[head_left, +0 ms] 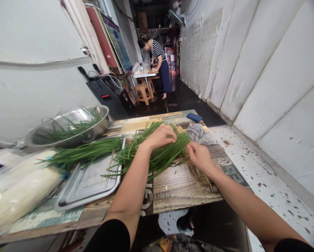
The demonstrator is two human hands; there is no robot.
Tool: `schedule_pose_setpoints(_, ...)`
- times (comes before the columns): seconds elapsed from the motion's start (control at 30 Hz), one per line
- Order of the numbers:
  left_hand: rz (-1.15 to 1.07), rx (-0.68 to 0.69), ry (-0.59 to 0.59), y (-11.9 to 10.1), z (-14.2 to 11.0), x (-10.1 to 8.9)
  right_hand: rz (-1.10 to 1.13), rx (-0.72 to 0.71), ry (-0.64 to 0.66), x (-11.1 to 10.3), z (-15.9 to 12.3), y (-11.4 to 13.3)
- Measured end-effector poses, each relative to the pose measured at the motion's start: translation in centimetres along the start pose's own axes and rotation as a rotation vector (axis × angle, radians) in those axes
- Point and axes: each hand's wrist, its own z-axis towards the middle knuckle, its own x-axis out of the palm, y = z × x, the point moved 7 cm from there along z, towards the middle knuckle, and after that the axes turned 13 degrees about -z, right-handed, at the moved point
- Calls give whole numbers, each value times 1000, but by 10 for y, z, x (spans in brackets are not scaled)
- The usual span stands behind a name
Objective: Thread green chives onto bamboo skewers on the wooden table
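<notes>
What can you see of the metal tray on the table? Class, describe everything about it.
The metal tray is silvery, shallow and roughly rectangular, with a raised rim and rounded corners. It looks to lie flat on the patchwork-patterned table, beside the steel bowl. Long green stalks lie across its far part, partly hiding it, with a few thin sticks near its right side; its near part is bare. Neither the left hand nor the right hand touches it.
</notes>
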Motion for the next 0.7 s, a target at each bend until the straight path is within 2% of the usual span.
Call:
schedule_pose_setpoints(0.07, -206, 22, -83, -12, -5, -12, -3, 1, 2, 1, 0, -1)
schedule_pose_setpoints(0.1, -317, 36, -168, -17, -8, -22, -4, 1, 0, 1, 0, -1)
schedule_pose_setpoints(0.13, -419, 53, -287, -21, -14, -35, -8, -1, -4, 1, 0, -1)
schedule_pose_setpoints(0.27, -683, 185, -893, -23, -53, -96, -28, -5, -11, 0, 0, 0)
schedule_pose_setpoints(0.3, -720, 220, -999, -22, -62, -107, -28, -5, -12, 0, 0, 1)
schedule_pose_setpoints(0.37, -747, 252, -1115, -19, -72, -121, -24, -10, -15, 0, -1, 2)
schedule_pose_setpoints(0.43, -672, 189, -1151, -11, -71, -122, -24, -22, -20, -1, -2, 5)
schedule_pose_setpoints(0.5, -516, 52, -1118, 0, -59, -110, -21, -43, -32, -1, -3, 7)
schedule_pose_setpoints(0.6, -346, -136, -892, 24, -28, -71, -2, -65, -52, -2, -4, 9)
schedule_pose_setpoints(0.7, -365, -229, -701, 46, -5, -31, 9, -74, -57, -3, -4, 9)
